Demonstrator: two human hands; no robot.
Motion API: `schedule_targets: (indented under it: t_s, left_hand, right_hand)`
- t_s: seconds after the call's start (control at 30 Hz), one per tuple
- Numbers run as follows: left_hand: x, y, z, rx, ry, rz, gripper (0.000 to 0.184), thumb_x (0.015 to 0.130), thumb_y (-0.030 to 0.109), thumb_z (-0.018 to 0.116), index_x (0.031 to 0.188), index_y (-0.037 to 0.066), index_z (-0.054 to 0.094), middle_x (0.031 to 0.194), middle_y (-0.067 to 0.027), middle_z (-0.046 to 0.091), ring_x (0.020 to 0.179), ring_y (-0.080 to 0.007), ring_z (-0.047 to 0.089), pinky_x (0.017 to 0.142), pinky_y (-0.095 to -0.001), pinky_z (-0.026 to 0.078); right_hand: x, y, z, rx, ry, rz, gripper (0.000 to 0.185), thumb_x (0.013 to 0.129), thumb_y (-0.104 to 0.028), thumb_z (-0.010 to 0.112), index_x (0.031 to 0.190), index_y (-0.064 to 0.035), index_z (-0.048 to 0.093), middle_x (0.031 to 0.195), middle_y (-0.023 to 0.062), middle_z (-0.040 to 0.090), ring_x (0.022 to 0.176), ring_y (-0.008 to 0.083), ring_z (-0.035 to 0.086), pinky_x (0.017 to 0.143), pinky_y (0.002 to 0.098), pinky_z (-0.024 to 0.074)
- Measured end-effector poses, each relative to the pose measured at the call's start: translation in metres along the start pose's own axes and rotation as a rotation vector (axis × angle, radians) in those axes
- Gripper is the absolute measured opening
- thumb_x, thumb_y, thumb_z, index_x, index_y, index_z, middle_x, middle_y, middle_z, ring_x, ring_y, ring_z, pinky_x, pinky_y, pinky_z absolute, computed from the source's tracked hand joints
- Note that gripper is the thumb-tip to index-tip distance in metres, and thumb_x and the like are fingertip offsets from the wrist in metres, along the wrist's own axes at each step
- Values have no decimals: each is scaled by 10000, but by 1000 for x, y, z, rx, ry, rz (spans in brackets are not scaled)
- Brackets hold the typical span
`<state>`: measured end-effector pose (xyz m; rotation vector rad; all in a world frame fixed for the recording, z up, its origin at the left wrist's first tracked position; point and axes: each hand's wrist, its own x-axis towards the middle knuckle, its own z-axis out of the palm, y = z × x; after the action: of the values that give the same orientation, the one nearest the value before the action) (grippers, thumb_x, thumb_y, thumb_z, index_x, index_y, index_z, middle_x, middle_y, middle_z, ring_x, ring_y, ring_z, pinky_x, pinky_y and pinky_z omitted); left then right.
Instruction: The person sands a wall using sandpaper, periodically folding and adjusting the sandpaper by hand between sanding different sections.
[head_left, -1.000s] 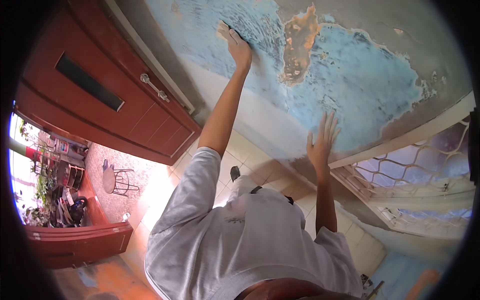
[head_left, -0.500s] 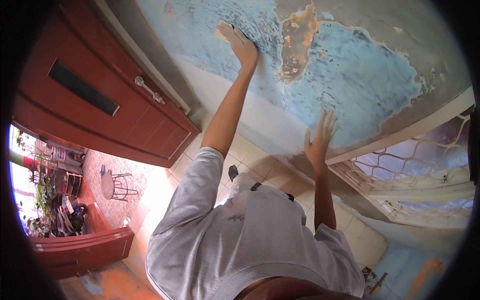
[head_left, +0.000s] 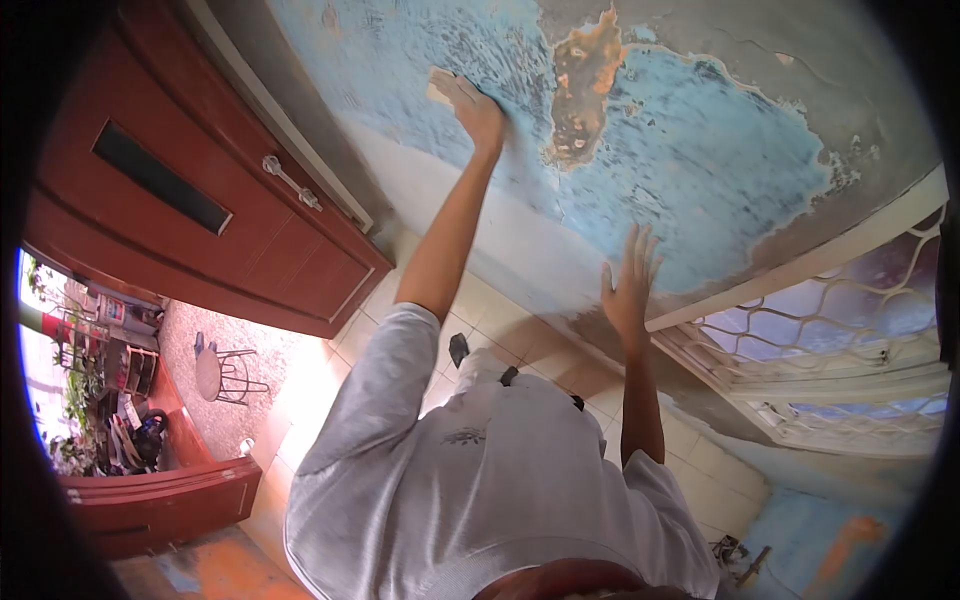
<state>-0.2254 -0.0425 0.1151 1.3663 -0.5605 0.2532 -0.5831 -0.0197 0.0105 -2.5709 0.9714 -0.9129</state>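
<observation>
My left hand [head_left: 478, 112] is pressed against the blue, worn paint of the wall [head_left: 700, 170], with its fingers over a thin, pale yellowish pad [head_left: 438, 90]. Only the pad's edge shows past the fingertips; the palm and the rest of the pad are hidden. Lower on the same wall, my right hand [head_left: 630, 290] lies with fingers spread near the blue paint's lower edge, holding nothing. Between and above the hands is a bare brown and orange patch [head_left: 582, 95] where the paint is gone.
A red door [head_left: 190, 190] with a metal handle [head_left: 292, 183] stands at the left. Outside the doorway are a round stool [head_left: 209, 374] and a cluttered rack. A window with a curved metal grille [head_left: 830, 320] is at the right. Pale floor tiles [head_left: 485, 310] lie below.
My left hand and its pad have shifted slightly down the frame along the wall, and the hand has turned flatter than in the earliest frame. My right hand remains spread at the wall.
</observation>
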Motion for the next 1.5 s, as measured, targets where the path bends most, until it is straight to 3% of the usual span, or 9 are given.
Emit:
schedule_targets:
  t_s: [0.13,0.2,0.33,0.47,0.53,0.77,0.93,1.23,1.5]
  left_hand:
    - [-109,1,-4,11,-212,121,655,1159,241,359,1656,-94,94,1731,-309,145,1603,-421,208,1293,-405,200]
    - [-159,13,-45,124,-755,-268,542,1155,241,397,1623,-24,329,1511,-335,527,1359,-431,576,1135,-417,432]
    - [-201,-12,-124,34,-1023,-303,508,1155,356,435,1467,-20,575,1397,-222,674,1231,-309,655,1070,-404,467]
    - [-207,0,-190,59,-1064,-350,419,1138,317,476,1300,-35,634,1154,-234,717,1095,-332,685,1001,-395,501]
    - [-215,-3,-217,82,-1012,-362,401,1136,307,478,1276,-32,639,1150,-229,711,1095,-339,683,999,-399,502]
    - [-216,-15,-276,7,-944,-348,367,1135,256,480,1335,-3,645,1283,-212,681,1185,-343,646,1058,-417,485]
    - [-155,-45,-336,61,-845,-301,377,1126,200,486,1431,14,606,1406,-218,619,1313,-370,590,1127,-429,448]
    - [-111,-86,-525,137,-637,-561,499,1148,231,452,1608,45,406,1428,-204,631,1158,-323,707,998,-408,544]
    - [-53,-126,-584,113,-620,-506,510,1160,275,437,1618,54,398,1410,-189,645,1114,-296,725,946,-392,564]
  right_hand:
    - [0,-11,8,-9,10,20,844,995,-163,621,1707,-69,178,1768,239,97,1613,500,99,1265,685,72]
    - [-8,-15,14,99,19,-16,777,1019,-163,604,1693,-55,232,1757,247,147,1611,487,136,1281,636,113]
    - [-26,-14,37,335,-39,-92,684,1064,-177,579,1670,-34,294,1736,245,236,1613,422,207,1294,527,183]
    - [-44,-44,52,811,-436,337,525,1083,-248,627,1528,4,508,1371,130,661,1262,184,603,1089,343,452]
    - [-52,-63,66,1033,-427,303,306,1057,-248,682,1244,-12,625,1065,35,661,1041,129,608,952,287,495]
    - [-67,-139,100,1046,-582,366,270,1034,-164,705,1234,-7,615,1082,31,665,1070,120,613,988,297,498]
    - [-43,-212,179,960,-528,70,325,1053,-146,642,1312,50,646,1240,150,712,1180,288,662,1076,358,463]
    - [-29,-315,258,816,-513,84,351,1065,-217,606,1289,51,641,1218,177,722,1151,279,676,1006,361,500]
    - [22,-369,274,1021,-318,482,351,1066,-228,603,1274,50,650,1172,112,704,1101,206,620,1018,321,469]
